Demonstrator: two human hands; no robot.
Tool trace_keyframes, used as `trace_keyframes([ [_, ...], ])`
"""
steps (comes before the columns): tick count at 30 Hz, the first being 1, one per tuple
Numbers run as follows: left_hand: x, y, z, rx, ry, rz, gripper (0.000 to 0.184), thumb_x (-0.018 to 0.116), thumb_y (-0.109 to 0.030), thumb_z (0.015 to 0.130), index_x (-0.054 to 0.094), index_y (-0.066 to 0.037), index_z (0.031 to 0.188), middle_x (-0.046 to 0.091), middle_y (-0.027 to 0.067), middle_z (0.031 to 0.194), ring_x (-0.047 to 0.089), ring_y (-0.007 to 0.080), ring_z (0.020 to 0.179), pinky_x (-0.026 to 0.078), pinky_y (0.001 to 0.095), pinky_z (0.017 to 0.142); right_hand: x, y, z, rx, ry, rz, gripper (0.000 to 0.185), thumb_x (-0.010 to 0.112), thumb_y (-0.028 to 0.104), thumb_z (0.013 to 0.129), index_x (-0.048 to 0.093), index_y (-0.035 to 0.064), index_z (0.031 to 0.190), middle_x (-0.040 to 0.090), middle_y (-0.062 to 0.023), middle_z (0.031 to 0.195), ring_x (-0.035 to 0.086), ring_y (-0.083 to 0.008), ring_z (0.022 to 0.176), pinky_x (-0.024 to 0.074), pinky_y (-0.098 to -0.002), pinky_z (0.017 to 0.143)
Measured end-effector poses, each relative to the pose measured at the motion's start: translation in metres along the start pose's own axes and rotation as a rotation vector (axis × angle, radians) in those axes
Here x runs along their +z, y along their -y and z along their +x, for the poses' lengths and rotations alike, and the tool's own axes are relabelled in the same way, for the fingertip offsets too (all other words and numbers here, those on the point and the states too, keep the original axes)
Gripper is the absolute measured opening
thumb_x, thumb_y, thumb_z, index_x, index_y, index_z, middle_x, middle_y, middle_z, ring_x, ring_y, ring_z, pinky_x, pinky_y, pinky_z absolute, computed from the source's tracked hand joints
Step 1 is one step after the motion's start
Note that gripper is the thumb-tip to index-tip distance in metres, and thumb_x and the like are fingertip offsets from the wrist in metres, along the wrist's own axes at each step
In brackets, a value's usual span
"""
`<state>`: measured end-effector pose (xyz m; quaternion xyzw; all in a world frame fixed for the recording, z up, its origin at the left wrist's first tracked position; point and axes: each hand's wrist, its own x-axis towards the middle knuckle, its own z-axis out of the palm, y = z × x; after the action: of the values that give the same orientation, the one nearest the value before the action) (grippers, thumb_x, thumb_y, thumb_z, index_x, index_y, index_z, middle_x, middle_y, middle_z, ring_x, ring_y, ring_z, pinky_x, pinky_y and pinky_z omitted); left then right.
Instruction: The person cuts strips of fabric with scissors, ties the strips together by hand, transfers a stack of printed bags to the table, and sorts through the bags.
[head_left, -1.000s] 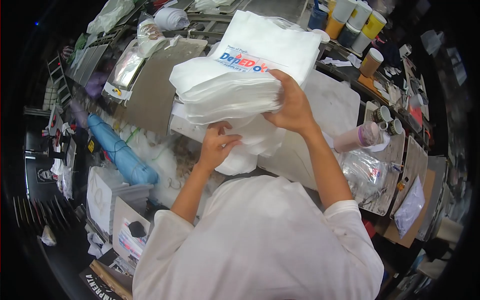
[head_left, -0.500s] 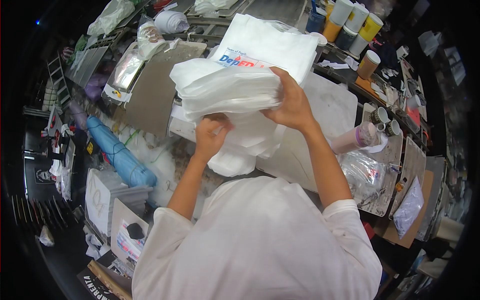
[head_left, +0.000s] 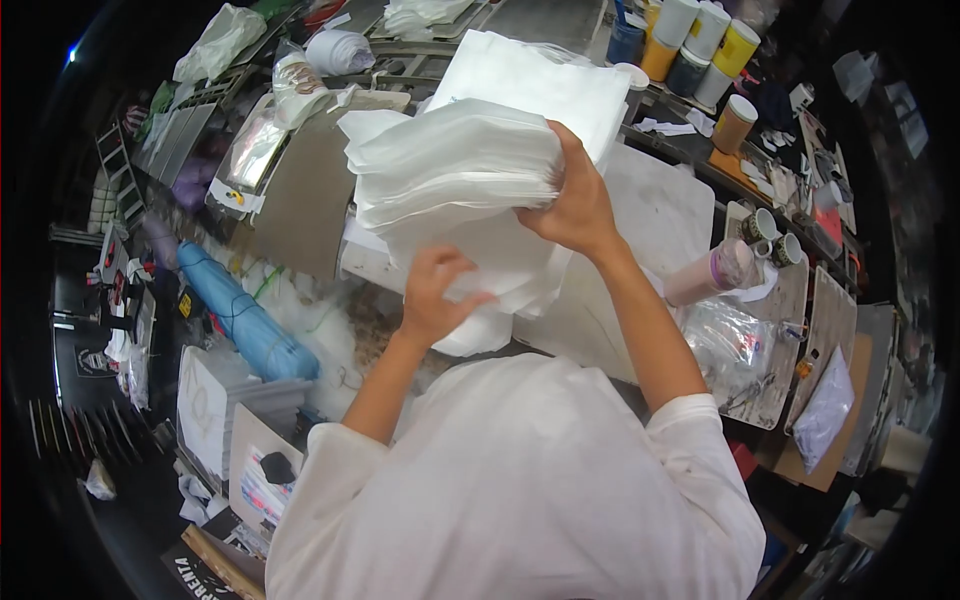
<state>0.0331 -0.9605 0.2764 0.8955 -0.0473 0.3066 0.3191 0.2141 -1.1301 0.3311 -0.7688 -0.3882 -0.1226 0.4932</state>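
My right hand (head_left: pixel 575 200) is closed round the right edge of a thick folded stack of thin white fabric sheets (head_left: pixel 455 165), thumb on top and fingers below. Just under the stack, my left hand (head_left: pixel 438 297) has its fingers apart, in front of hanging white fabric; it appears to hold nothing. Beyond the held stack lies a pile of similar white fabric sheets (head_left: pixel 530 80), partly covered by it. More loose white fabric (head_left: pixel 475 333) hangs towards my body.
Grey boards (head_left: pixel 310 190) lie left of the pile, and a pale board (head_left: pixel 655 205) to its right. Paint containers (head_left: pixel 690 50) stand at the back right. Mugs (head_left: pixel 758 224) and a pink-lidded bottle (head_left: pixel 712 273) are on the right. A blue wrapped roll (head_left: pixel 245 312) leans at left.
My left hand has come off the lower edge of the stack, moved slightly down, and its fingers have spread. The held stack has risen a little and now covers the printed lettering on the pile.
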Motion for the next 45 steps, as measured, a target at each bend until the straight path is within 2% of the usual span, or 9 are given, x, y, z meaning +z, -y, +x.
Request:
trace_keyframes([
  [4,0.009,0.021,-0.010,0.060,0.127,0.028,0.027,0.081,-0.007,0.070,0.072,-0.009,0.095,0.065,0.0071,0.094,0.060,0.0288,0.090,0.048,0.0401,0.078,-0.001,0.004,0.002,-0.001,0.030,0.002,0.099,0.085,0.012,0.058,0.036,0.0147,0.143,0.061,-0.0198,0.120,0.064,-0.0380,0.106,0.0525,-0.0420,0.089],
  [15,0.002,0.015,0.040,0.018,-0.174,0.022,0.015,0.078,-0.002,0.071,0.076,-0.011,0.083,0.064,0.0022,0.074,0.057,0.0238,0.069,0.042,0.0350,0.064,-0.006,-0.002,-0.001,0.060,0.064,0.032,0.087,0.086,0.014,0.059,0.046,0.0105,0.136,0.063,-0.0171,0.118,0.064,-0.0344,0.108,0.0521,-0.0409,0.090],
  [18,0.010,0.008,0.053,0.107,-0.302,0.108,0.011,0.078,-0.001,0.071,0.073,-0.008,0.079,0.064,0.0021,0.074,0.056,0.0241,0.068,0.040,0.0358,0.064,-0.009,-0.003,-0.003,0.166,0.149,0.038,0.083,0.088,0.017,0.058,0.049,0.0087,0.132,0.064,-0.0172,0.116,0.064,-0.0338,0.108,0.0517,-0.0411,0.091],
  [23,0.020,0.004,0.070,0.145,-0.376,0.148,0.012,0.078,0.001,0.070,0.070,-0.006,0.077,0.063,0.0038,0.074,0.055,0.0254,0.070,0.040,0.0377,0.067,-0.014,-0.005,-0.013,-0.046,0.065,0.002,0.083,0.086,0.017,0.058,0.048,0.0092,0.132,0.065,-0.0175,0.114,0.064,-0.0349,0.106,0.0513,-0.0416,0.090],
  [27,0.025,0.000,0.062,0.091,-0.414,0.106,0.015,0.079,-0.004,0.072,0.069,-0.005,0.082,0.064,0.0068,0.082,0.058,0.0297,0.079,0.044,0.0391,0.073,-0.003,-0.013,-0.010,0.088,0.048,-0.014,0.086,0.085,0.016,0.057,0.046,0.0104,0.133,0.066,-0.0170,0.110,0.065,-0.0347,0.104,0.0519,-0.0416,0.088],
  [33,0.025,-0.009,0.007,0.012,0.098,-0.038,0.027,0.084,-0.018,0.071,0.072,-0.006,0.091,0.064,0.0082,0.094,0.059,0.0301,0.089,0.047,0.0405,0.080,-0.005,-0.001,0.005,0.195,0.039,0.017,0.087,0.086,0.015,0.053,0.048,0.0101,0.131,0.068,-0.0164,0.103,0.068,-0.0347,0.096,0.0530,-0.0399,0.085],
  [40,0.027,0.023,0.001,-0.022,0.121,-0.061,0.021,0.083,-0.010,0.071,0.074,-0.004,0.089,0.067,0.0067,0.087,0.061,0.0265,0.084,0.046,0.0396,0.081,-0.010,-0.003,0.004,0.221,0.114,0.069,0.085,0.087,0.016,0.054,0.050,0.0092,0.130,0.068,-0.0156,0.106,0.067,-0.0332,0.101,0.0513,-0.0385,0.088],
  [43,0.030,0.023,0.016,-0.012,-0.093,-0.105,0.015,0.080,-0.007,0.073,0.075,-0.008,0.087,0.067,0.0033,0.084,0.060,0.0265,0.080,0.046,0.0388,0.078,-0.011,-0.010,-0.003,0.168,0.156,0.059,0.087,0.089,0.018,0.055,0.049,0.0094,0.132,0.066,-0.0151,0.110,0.065,-0.0325,0.105,0.0502,-0.0397,0.091],
  [45,0.028,0.009,0.038,0.155,-0.333,0.186,0.016,0.080,-0.003,0.072,0.075,-0.009,0.086,0.068,0.0030,0.086,0.060,0.0262,0.077,0.045,0.0379,0.076,-0.010,-0.020,-0.010,0.141,0.194,0.069,0.089,0.089,0.019,0.055,0.048,0.0097,0.133,0.064,-0.0149,0.113,0.063,-0.0323,0.107,0.0497,-0.0405,0.092],
])
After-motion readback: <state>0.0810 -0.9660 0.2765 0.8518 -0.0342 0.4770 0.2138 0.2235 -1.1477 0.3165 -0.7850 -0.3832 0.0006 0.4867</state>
